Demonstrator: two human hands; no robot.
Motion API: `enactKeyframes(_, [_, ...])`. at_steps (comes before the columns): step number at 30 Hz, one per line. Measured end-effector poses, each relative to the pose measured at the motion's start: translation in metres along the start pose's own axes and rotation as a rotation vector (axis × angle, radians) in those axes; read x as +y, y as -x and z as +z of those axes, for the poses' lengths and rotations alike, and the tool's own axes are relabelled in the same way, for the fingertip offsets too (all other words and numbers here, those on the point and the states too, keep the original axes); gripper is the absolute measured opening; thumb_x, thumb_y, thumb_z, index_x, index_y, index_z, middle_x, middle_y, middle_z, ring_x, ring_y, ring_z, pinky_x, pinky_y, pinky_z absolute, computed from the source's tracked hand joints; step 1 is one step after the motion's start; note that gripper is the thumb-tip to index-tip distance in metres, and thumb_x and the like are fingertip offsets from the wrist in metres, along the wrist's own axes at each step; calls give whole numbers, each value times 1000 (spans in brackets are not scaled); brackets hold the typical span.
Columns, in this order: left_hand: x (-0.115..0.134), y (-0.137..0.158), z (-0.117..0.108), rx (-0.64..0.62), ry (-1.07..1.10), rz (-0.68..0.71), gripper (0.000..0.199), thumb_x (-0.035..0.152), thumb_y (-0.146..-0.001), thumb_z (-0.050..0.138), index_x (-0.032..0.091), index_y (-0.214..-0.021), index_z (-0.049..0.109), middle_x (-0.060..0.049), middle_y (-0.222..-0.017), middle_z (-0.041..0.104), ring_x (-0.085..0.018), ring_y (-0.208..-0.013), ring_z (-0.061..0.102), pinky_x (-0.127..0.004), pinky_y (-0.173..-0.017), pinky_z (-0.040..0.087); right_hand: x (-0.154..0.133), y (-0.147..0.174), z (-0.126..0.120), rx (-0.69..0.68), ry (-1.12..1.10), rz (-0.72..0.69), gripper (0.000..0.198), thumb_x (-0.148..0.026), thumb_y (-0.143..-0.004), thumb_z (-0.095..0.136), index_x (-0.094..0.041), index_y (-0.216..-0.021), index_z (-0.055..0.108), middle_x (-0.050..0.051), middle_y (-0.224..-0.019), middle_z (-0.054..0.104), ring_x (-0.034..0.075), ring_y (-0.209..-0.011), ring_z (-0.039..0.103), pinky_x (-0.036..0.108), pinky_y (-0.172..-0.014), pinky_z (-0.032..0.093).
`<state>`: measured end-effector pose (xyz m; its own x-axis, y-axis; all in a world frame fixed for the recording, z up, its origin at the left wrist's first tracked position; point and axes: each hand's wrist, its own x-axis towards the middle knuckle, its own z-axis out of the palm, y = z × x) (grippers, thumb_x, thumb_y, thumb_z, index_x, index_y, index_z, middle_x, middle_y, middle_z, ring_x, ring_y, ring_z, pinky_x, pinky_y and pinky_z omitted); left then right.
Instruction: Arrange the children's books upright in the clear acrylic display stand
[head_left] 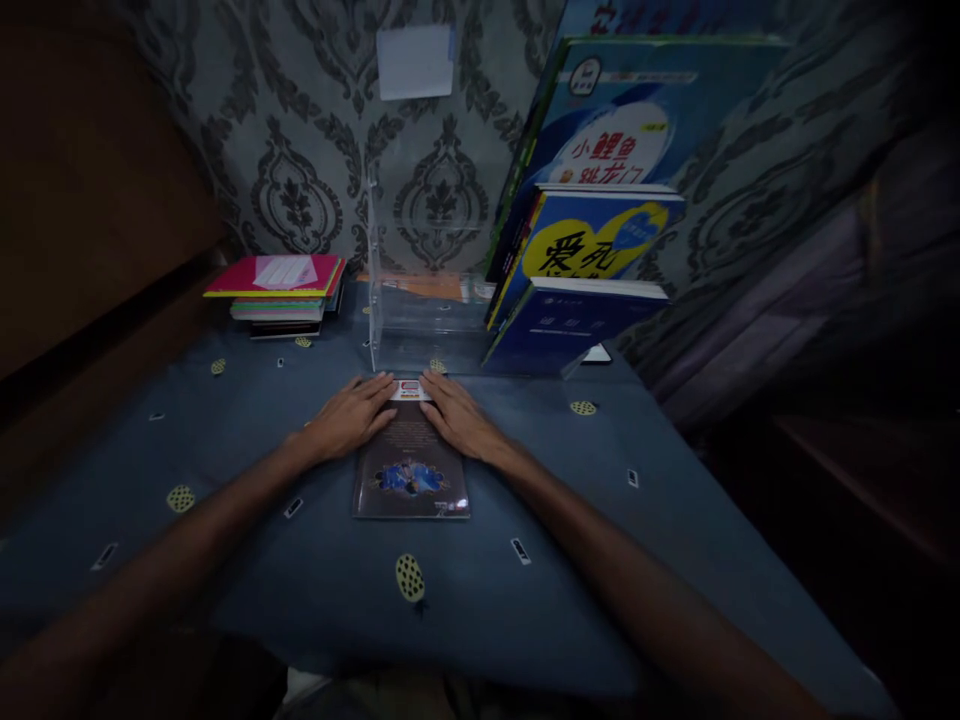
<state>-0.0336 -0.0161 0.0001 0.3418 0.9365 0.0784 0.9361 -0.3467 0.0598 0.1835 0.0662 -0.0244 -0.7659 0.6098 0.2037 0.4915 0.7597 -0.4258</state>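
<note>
A dark book [411,445] with a blue ornament near its lower end lies flat on the cloth-covered table. Across its far end is a small white label [409,390] with red print. My left hand [351,418] rests flat on the book's far left corner, fingers stretched out, the tips at the label's left end. On the opposite corner lies my right hand [459,415], also flat, its fingertips at the label's right end. Neither hand is closed around anything. Just beyond the fingertips stands a clear acrylic book rack [375,270].
Several books lean in the rack's right side, with a dark blue book [574,325] in front. A stack of books [281,300], pink on top, stands at the back left. The patterned wall [300,190] bounds the table [247,560]; a white card [415,62] appears above the rack.
</note>
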Motion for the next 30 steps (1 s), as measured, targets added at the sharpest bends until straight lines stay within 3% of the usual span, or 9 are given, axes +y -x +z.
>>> enactKeyframes(6, [5,14,4,-1,-1,72,55,41,-105,27,15,-152,30,-13,-160,30,-23,-149,23,-46,-121,21,-6,1,-3,-16,49,33,53,-31,-101,35,-8,-148,40,17,-156,37,25,-147,29,46,-120,25])
enactKeyframes(13, [52,72,-3,-85,3,265,68,51,-104,27,15,-157,7,-14,-163,18,-22,-152,11,-43,-123,12,-7,0,2,-11,80,43,53,-31,-101,33,-7,-148,40,17,-157,36,26,-147,29,46,-120,25])
enactKeyframes(16, [72,80,-7,-138,65,366,72,52,-103,32,17,-158,1,-12,-164,15,-22,-152,8,-42,-124,9,-5,-1,5,0,63,40,54,-31,-101,34,-7,-148,40,16,-157,35,25,-148,28,45,-121,24])
enactKeyframes(20, [94,63,-14,-221,174,450,71,54,-101,34,19,-158,10,-11,-163,15,-23,-151,12,-42,-124,10,4,-6,3,-8,-39,28,55,-38,-101,34,-7,-146,44,16,-156,38,25,-147,29,45,-121,23])
enactKeyframes(24, [104,33,-19,-260,265,496,68,56,-102,31,16,-156,21,-11,-163,19,-21,-151,15,-39,-124,11,15,-11,-11,-42,-277,38,61,-55,-101,27,-19,-145,48,8,-153,44,23,-144,37,45,-121,24])
enactKeyframes(30, [82,-13,-11,-236,246,424,58,49,-104,25,21,-155,27,-6,-161,28,-19,-150,19,-41,-122,14,21,-14,-28,-53,-527,109,73,-72,-94,30,-24,-145,49,5,-151,48,24,-143,39,46,-122,21])
